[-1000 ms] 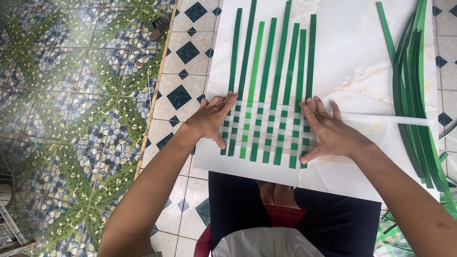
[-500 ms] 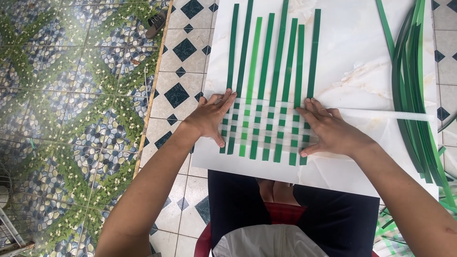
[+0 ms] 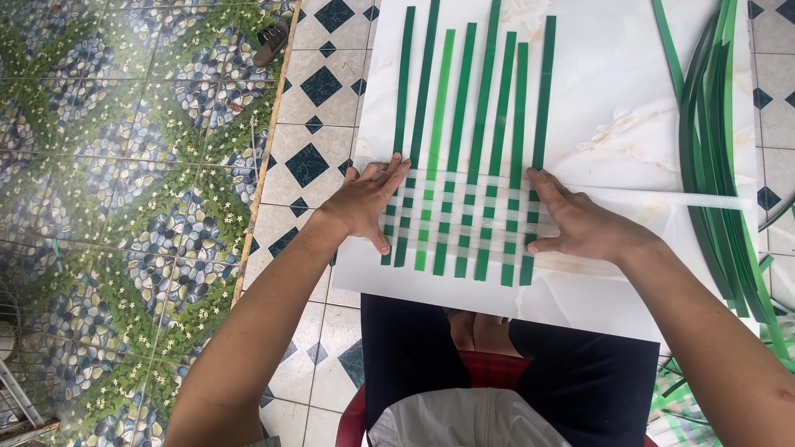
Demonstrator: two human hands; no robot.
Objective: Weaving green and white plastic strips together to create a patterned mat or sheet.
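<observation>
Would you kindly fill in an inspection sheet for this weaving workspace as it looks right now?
Surface: white marbled board resting across the person's lap.
Job's things: green strips lying lengthwise, interlaced with translucent white strips near the board's near edge; one white strip runs out to the right.
Clutter: bundle of spare green strips at the right.
Hands: left hand and right hand flat on the weave's sides.
Cables: nothing seen.
Surroundings: tiled floor, a shoe.

left hand [image 3: 364, 207] shifted outward, right hand [image 3: 580, 228] slid outward
</observation>
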